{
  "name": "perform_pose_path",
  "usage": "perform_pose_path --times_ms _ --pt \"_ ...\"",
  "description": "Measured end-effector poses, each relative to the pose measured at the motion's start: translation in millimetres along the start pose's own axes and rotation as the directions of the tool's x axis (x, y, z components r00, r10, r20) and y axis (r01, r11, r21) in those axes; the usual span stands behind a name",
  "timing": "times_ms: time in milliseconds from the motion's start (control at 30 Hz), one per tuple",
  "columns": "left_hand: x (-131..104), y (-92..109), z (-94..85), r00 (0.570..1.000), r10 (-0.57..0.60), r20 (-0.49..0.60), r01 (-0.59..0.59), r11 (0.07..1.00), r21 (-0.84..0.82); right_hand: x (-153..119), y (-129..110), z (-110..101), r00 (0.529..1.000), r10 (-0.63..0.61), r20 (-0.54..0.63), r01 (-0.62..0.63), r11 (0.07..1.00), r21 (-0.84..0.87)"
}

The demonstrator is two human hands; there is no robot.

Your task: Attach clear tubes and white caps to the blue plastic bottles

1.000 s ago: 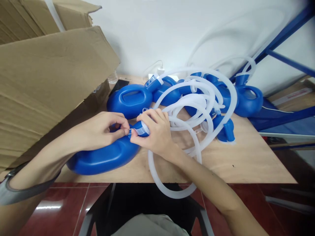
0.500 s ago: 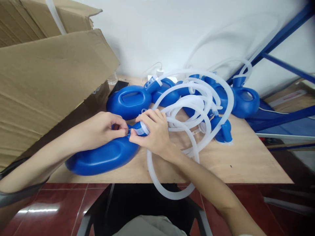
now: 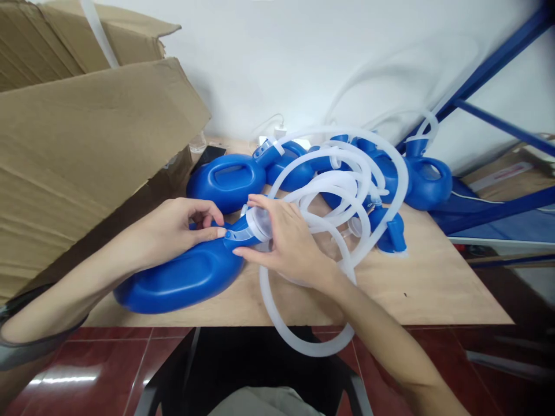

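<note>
A blue plastic urinal bottle (image 3: 182,277) lies on its side near the table's front edge, its neck pointing right. On the neck sits a translucent cap (image 3: 259,224), whose flat strap (image 3: 237,234) runs back along the neck to a blue stud. My left hand (image 3: 195,225) has its thumb tip at the strap's stud end, the index finger bent close behind. Around the cap and neck curves my right hand (image 3: 286,237), thumb below and fingers above; its palm side is partly hidden. Coiled translucent tubing (image 3: 321,346) passes behind and under the right hand.
Several more blue bottles stand or lie along the wall, one with a handle (image 3: 229,179) at left. A small blue bottle (image 3: 388,231) lies right of the coils. A large cardboard box (image 3: 95,133) borders the left side; a blue metal rack (image 3: 503,124) stands right.
My right hand has shifted slightly right and its fingers have spread, uncovering the cap and strap. My left thumb stays at the strap's end. The bottle has hardly moved.
</note>
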State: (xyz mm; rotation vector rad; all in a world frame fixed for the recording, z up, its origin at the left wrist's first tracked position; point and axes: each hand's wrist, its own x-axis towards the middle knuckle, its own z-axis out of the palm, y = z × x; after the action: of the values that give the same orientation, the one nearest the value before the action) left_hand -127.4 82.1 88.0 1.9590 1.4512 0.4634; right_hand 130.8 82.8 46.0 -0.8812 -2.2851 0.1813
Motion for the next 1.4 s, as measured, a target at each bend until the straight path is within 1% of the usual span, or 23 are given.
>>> perform_pose_path --times_ms 33,100,167,233,267,400,500,567,667,800,867,967,1000,1067,1133,1200,1300,1400 --pt "-2 1 2.1 0.999 0.037 -0.013 -0.037 0.999 0.018 -5 4 -4 0.999 -0.035 -0.015 0.034 0.999 -0.04" --pt "-7 2 7.2 0.986 0.166 -0.035 -0.163 0.984 0.078 -15 12 -6 0.995 -0.077 -0.065 0.066 0.984 -0.164" --pt "-11 4 12.4 0.946 0.323 -0.008 -0.317 0.933 0.169 -23 17 -5 0.992 -0.081 -0.091 0.056 0.965 -0.255" --pt "-13 8 16.1 0.903 0.427 0.044 -0.423 0.869 0.256 -28 20 -3 0.994 -0.072 -0.087 0.047 0.962 -0.269" --pt "-13 10 17.1 0.892 0.448 0.07 -0.448 0.846 0.289 -29 21 -2 0.994 -0.074 -0.085 0.049 0.964 -0.261" --pt "-3 17 19.0 0.884 0.451 0.121 -0.461 0.803 0.378 -27 24 -1 0.987 -0.127 -0.102 0.097 0.962 -0.257" --pt "8 16 21.9 0.845 0.518 0.132 -0.52 0.741 0.424 -26 25 -4 0.979 -0.169 -0.117 0.129 0.948 -0.29" --pt "11 14 24.4 0.824 0.549 0.136 -0.55 0.72 0.424 -27 25 -5 0.981 -0.17 -0.093 0.136 0.945 -0.297" --pt "11 13 27.1 0.831 0.54 0.134 -0.541 0.728 0.422 -31 24 -6 0.984 -0.166 -0.065 0.142 0.951 -0.275" --pt "8 13 28.4 0.848 0.52 0.103 -0.507 0.737 0.448 -37 22 -5 0.968 -0.173 -0.184 0.125 0.96 -0.249" --pt "8 11 28.2 0.847 0.524 0.093 -0.507 0.74 0.443 -40 21 -6 0.953 -0.215 -0.214 0.146 0.943 -0.298" --pt "8 9 27.1 0.847 0.521 0.108 -0.512 0.743 0.431 -43 16 -9 0.938 -0.295 -0.183 0.208 0.9 -0.383" --pt "8 9 26.7 0.852 0.513 0.104 -0.503 0.746 0.437 -43 14 -10 0.935 -0.307 -0.179 0.216 0.891 -0.399" --pt "6 9 26.1 0.876 0.472 0.094 -0.459 0.761 0.459 -44 8 -12 0.934 -0.302 -0.191 0.199 0.882 -0.426" --pt "4 10 25.9 0.892 0.441 0.093 -0.429 0.766 0.479 -46 -1 -12 0.937 -0.27 -0.223 0.145 0.879 -0.455" --pt "2 12 26.3 0.9 0.421 0.114 -0.419 0.761 0.495 -48 -11 -9 0.951 -0.207 -0.227 0.078 0.878 -0.472" --pt "1 16 27.8 0.898 0.423 0.119 -0.419 0.741 0.524 -54 -30 3 0.976 -0.071 -0.206 -0.036 0.88 -0.474" --pt "3 14 30.2 0.886 0.456 0.086 -0.421 0.71 0.564 -60 -52 18 0.98 0.095 -0.175 -0.165 0.881 -0.443"
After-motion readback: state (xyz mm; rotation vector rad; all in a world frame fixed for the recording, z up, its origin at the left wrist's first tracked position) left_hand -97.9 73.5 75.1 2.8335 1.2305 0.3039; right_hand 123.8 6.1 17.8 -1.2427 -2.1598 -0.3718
